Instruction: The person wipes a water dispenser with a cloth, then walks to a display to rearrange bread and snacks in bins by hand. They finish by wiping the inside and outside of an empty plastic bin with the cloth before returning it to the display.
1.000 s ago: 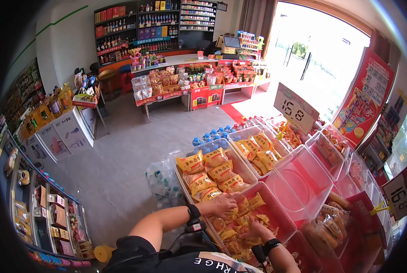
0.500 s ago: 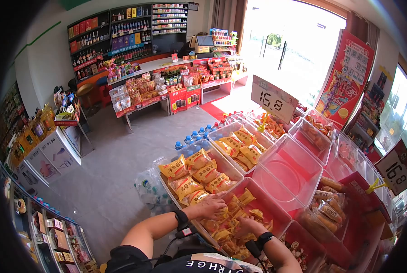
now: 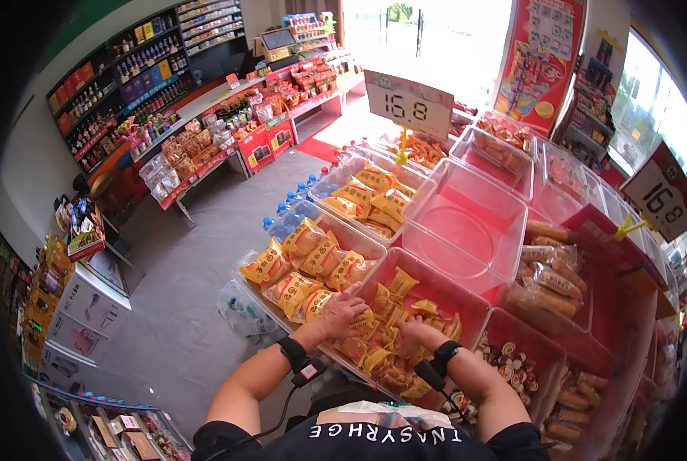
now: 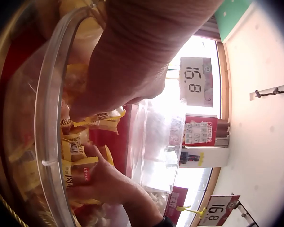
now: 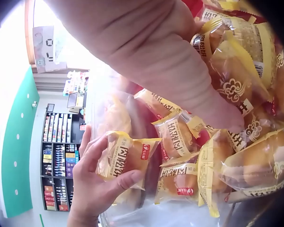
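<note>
My left hand [image 3: 343, 316] is at the divider between two bins. In the right wrist view its thumb and fingers pinch a small yellow-wrapped cake [image 5: 125, 156] with a red label. Reaching down into the nearer bin [image 3: 474, 296], my right hand [image 3: 418, 338] is among many of the same small packets [image 3: 393, 307]. In the left wrist view its fingers straddle a packet with a red label [image 4: 87, 174]; its fingertips are partly hidden by wrappers. Larger yellow bread packets [image 3: 289, 292] fill the bin just beyond my left hand.
An unfilled clear bin [image 3: 466, 230] stands beyond the small cakes. Bins of long bread rolls [image 3: 551, 280] and small round sweets [image 3: 508, 369] lie to the right. Price signs [image 3: 408, 104] rise above the bins. Blue-capped bottles [image 3: 282, 209] stand along the left side.
The head view has turned right and down. My right hand has gone deeper among the small packets, its fingers less visible. My left hand stays near the divider.
</note>
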`<action>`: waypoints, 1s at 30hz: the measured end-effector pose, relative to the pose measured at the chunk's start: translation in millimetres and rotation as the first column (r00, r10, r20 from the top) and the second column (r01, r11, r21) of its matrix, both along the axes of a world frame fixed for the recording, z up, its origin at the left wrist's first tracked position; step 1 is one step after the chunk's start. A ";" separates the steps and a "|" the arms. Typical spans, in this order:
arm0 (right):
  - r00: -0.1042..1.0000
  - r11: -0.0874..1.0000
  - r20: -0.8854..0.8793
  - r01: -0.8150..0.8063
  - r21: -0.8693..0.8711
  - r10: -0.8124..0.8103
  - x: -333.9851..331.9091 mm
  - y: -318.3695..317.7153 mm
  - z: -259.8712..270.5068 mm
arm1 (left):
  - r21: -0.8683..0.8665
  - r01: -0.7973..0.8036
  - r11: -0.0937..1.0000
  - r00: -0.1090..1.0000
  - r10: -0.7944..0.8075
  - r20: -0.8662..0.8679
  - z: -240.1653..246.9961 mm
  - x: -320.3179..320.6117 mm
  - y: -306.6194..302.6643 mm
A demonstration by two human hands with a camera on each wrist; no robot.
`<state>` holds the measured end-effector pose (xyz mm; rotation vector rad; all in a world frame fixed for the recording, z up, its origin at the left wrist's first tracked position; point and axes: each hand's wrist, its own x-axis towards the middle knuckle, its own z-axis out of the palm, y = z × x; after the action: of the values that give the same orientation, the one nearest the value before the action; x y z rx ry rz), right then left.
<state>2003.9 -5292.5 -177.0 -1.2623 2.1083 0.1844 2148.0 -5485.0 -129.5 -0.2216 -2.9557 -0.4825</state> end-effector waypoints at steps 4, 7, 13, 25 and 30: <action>0.996 0.996 0.066 0.065 -0.061 -0.061 1.6 2.0 2.1 | 0.027 -0.002 1.000 0.998 0.004 -0.065 -7.1 -0.9 -0.7; 0.995 0.991 0.011 0.104 -0.081 -0.103 11.6 0.8 31.6 | 0.029 0.003 1.000 0.999 -0.002 -0.037 -4.5 -3.2 -4.0; 1.000 0.997 -0.002 0.003 -0.082 -0.003 7.5 12.3 40.1 | 0.043 0.007 0.999 1.000 -0.007 -0.004 -9.9 -3.1 -2.6; 0.289 0.230 0.925 0.945 -0.234 -0.245 3.3 119.5 112.8 | -0.099 0.270 0.958 0.898 -0.213 0.386 29.2 -77.4 50.2; 0.127 -0.059 0.992 0.990 -0.126 0.007 24.5 144.4 106.4 | 0.016 0.269 0.963 0.914 -0.260 0.312 -30.1 -128.1 100.4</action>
<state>2028.4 -5148.1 -70.6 -0.1999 1.4101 -2.0766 2019.9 -5384.6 -159.6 -0.6106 -3.2587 -0.5558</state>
